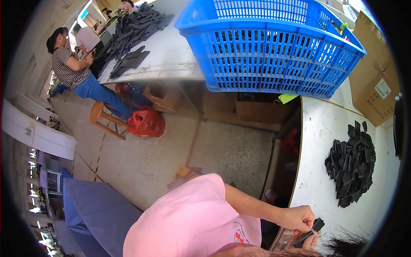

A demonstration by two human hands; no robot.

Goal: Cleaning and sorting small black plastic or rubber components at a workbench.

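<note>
Both my hands are close together at the near edge of the right-hand white table. My left hand is closed, its thumb and fingertips pinching at a small black piece. Just below it, my right hand is curled around a narrow black strip, partly covered by the fingers. Whether the piece and the strip are joined I cannot tell. Farther along the table lies a heap of small flat black pieces, apart from my hands.
A large blue plastic crate holding dark pieces stands beyond the heap, beside a cardboard box. Long black strips cover the far table. A person in a striped shirt stands there, near a wooden stool and red bag.
</note>
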